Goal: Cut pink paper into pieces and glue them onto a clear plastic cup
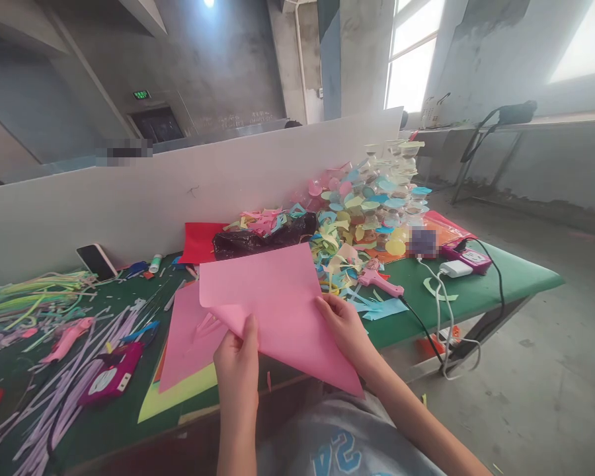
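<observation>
A sheet of pink paper [277, 304] is held up in front of me, over the table's near edge. My left hand [238, 354] is closed on its lower left part, thumb on top, where the edge curls over. My right hand [344, 324] pinches the right edge between thumb and fingers. Below and to the left lie another pink sheet [178, 360] and a yellow-green sheet [178, 403], partly hidden by the held paper.
Left on the green table [520, 271] are pipe cleaners [74, 390], a phone [96, 262] and a magenta power strip [112, 373]. Right are a pink glue gun [384, 284] with a cord, paper scraps [334, 238] and stacked clear cups [401, 178]. A white panel [143, 198] stands behind.
</observation>
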